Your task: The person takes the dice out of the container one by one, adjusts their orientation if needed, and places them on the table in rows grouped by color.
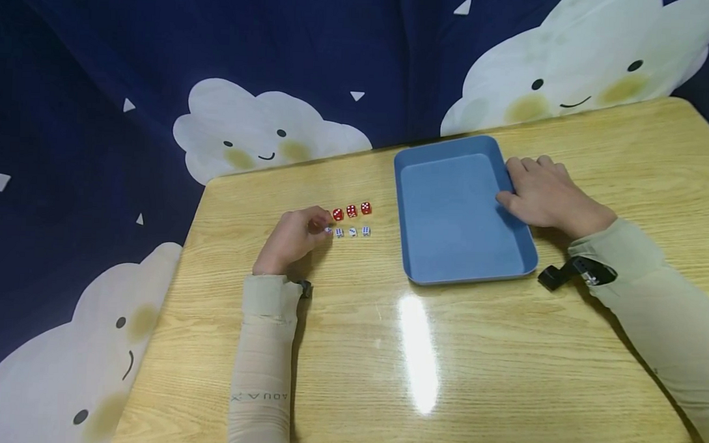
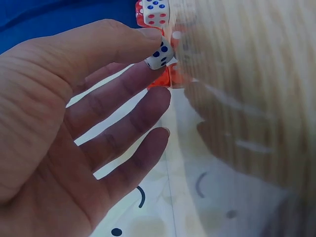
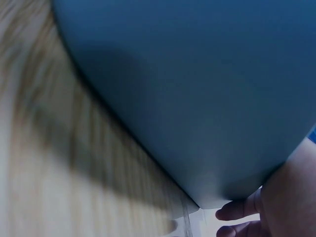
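My left hand [image 1: 292,239] pinches a small white die [image 2: 162,54] with blue pips between thumb and index finger, at the left end of a row of white dice [image 1: 353,232]. The other fingers are spread in the left wrist view. Just behind runs a row of red dice [image 1: 351,211]; its left end is partly hidden by the fingers. My right hand [image 1: 545,194] grips the right wall of a shallow blue tray [image 1: 463,212], thumb over the rim and fingers along the outside. In the right wrist view the tray's outer wall [image 3: 187,98] fills most of the picture.
The wooden table [image 1: 350,352] extends in front of the tray and dice. A dark blue curtain [image 1: 314,37] with white clouds hangs along the back and left edges. A black wrist strap [image 1: 593,270] sits on the right sleeve, near the tray's front right corner.
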A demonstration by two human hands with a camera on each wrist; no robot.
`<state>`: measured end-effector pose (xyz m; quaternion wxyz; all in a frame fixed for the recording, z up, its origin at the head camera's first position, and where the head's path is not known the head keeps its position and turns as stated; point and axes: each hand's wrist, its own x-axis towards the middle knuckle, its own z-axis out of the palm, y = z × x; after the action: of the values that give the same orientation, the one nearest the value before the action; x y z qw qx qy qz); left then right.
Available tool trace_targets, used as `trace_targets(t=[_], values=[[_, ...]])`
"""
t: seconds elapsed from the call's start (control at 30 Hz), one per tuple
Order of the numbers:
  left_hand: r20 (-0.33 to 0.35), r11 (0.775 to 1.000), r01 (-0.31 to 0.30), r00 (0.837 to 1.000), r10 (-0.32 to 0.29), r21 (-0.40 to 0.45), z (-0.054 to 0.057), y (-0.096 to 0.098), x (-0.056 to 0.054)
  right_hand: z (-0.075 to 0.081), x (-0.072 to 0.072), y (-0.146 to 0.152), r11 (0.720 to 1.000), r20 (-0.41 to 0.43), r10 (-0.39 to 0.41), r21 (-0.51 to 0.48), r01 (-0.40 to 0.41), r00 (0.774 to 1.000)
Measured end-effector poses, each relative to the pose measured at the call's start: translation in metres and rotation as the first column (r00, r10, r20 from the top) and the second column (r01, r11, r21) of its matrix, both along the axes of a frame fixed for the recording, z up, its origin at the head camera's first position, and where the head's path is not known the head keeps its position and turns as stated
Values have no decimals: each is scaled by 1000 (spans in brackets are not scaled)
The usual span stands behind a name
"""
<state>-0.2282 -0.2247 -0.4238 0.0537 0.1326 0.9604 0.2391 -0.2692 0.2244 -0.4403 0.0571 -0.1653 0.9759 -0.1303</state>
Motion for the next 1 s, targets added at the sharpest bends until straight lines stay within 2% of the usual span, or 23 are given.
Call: trace_targets(t=[0.2, 0.53, 0.7, 1.0], values=[[9, 999, 19, 1000, -18, -28, 0, 3, -2, -1, 0, 2, 1000, 0, -8, 8, 8, 1000], [21, 999, 28, 999, -27, -23, -5, 3, -3, -8, 2, 3, 1000, -13, -4, -13, 4, 1000], [15, 1000, 1, 1000, -1, 3, -7, 0, -2, -12, 1, 1, 1000, -12, 0, -22, 0, 1000], [-38, 997, -67, 997, 68, 23, -6, -5, 4, -19, -2, -4, 1000, 1, 6, -21, -6, 1000]])
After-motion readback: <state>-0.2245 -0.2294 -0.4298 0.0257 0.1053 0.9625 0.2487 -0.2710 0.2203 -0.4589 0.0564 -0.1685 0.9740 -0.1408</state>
